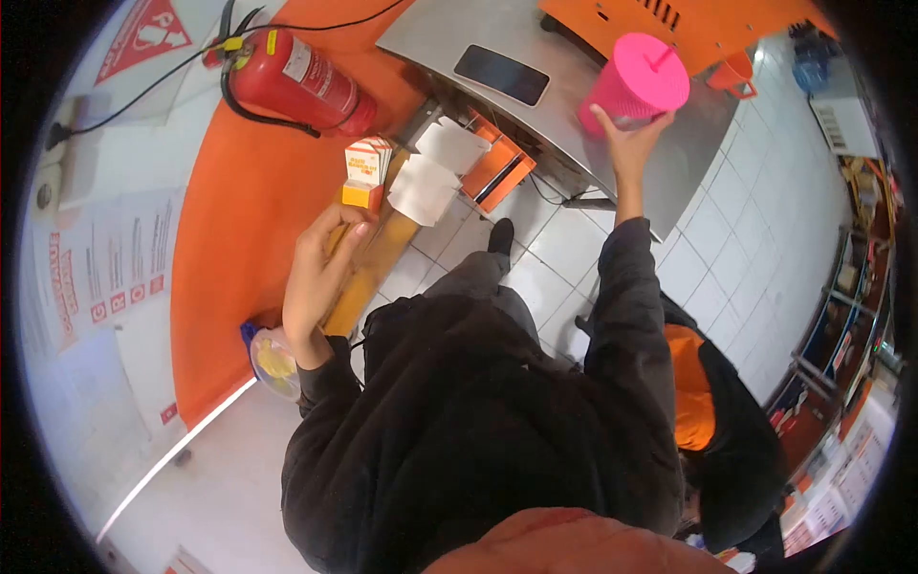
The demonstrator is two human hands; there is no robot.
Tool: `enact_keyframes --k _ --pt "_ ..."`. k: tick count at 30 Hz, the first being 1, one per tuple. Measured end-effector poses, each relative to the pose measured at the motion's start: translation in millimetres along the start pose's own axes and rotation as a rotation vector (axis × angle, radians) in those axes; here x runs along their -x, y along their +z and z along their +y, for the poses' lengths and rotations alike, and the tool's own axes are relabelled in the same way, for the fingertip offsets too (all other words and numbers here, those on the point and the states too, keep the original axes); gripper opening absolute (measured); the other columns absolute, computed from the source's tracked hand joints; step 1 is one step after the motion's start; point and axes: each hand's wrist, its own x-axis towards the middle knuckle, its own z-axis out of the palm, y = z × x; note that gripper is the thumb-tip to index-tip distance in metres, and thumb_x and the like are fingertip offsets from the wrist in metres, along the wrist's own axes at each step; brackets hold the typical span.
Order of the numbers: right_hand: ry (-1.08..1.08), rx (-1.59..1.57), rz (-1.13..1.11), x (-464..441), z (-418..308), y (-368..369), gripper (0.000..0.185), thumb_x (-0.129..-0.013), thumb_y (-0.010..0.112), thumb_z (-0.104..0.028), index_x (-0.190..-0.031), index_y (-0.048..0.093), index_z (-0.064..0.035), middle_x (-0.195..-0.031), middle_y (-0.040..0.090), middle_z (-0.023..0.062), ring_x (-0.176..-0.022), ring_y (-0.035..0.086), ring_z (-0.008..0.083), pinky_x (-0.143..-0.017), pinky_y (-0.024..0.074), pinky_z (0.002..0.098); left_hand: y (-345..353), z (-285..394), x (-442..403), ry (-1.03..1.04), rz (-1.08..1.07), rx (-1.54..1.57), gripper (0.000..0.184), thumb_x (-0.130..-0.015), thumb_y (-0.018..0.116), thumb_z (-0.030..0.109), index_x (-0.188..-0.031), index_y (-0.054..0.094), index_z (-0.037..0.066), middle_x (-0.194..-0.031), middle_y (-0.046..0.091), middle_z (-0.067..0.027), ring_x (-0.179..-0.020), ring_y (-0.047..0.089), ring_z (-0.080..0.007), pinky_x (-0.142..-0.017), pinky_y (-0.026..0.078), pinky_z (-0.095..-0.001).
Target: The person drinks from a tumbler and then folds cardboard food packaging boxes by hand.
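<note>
My right hand [633, 151] is wrapped round the lower side of a bright pink tumbler [643, 78] with a lid and a pink straw. The tumbler is over the metal counter [593, 43]; I cannot tell whether its base touches the top. My left hand [323, 263] is above the wooden ledge by the orange wall, thumb and fingers drawn together. Whatever they may hold is hidden. Just beyond its fingertips stands a small yellow-and-white box of printed cards [363, 172]. Two white open cartons [426, 187] lie beside that box.
A black phone [502, 75] lies on the counter. A red fire extinguisher [296, 81] hangs on the left wall. An orange mug [733, 75] is at the counter's far corner. A plastic tub [275, 364] is near my left forearm. Another person [732, 411] is at my right.
</note>
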Motion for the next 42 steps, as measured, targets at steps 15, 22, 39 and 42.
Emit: enact_keyframes --k 15,22,39,42 --pt "1.303 0.223 -0.33 585.2 39.8 -31.0 0.063 -0.084 0.07 -0.037 -0.132 0.048 -0.0033 -0.125 0.049 0.03 -0.115 0.052 0.043 -0.099 0.0408 0.0469 209.1 -392.3 -188.6 0.139 -0.483 -0.554 0.064 -0.083 0.07 0.035 -0.131 0.044 0.003 -0.137 0.044 -0.0228 -0.124 0.048 -0.0359 -0.099 0.041 -0.0504" --pt "1.541 0.322 -0.47 626.7 36.9 98.2 0.109 -0.066 0.079 -0.056 -0.151 0.016 -0.0274 -0.142 0.024 0.036 -0.121 0.042 0.0549 -0.096 0.0418 0.0568 236.7 -475.2 -200.5 0.424 -0.414 -0.815 0.102 -0.081 0.067 0.047 -0.153 0.005 0.012 -0.156 -0.003 -0.0257 -0.139 0.002 -0.0574 -0.104 0.018 -0.0717" --pt "1.002 0.511 0.468 675.4 -39.9 195.6 0.036 -0.087 0.065 -0.021 -0.119 0.061 -0.007 -0.119 0.055 0.0218 -0.11 0.054 0.0371 -0.099 0.0412 0.0438 166.5 -460.3 -215.0 0.563 -0.316 -0.216 0.027 -0.096 0.049 0.018 -0.11 0.063 0.001 -0.082 0.063 -0.0273 -0.079 0.063 -0.0435 -0.07 0.046 -0.0496" --pt "0.854 0.385 0.55 608.9 -93.2 199.5 0.018 -0.092 0.059 -0.013 -0.099 0.069 0.0001 -0.101 0.066 0.0132 -0.107 0.06 0.0249 -0.089 0.0473 0.0363 133.1 -441.2 -224.0 0.73 -0.245 -0.067 0.027 -0.096 0.05 0.021 -0.106 0.066 0.001 -0.081 0.064 -0.0265 -0.076 0.063 -0.0415 -0.068 0.046 -0.0475"
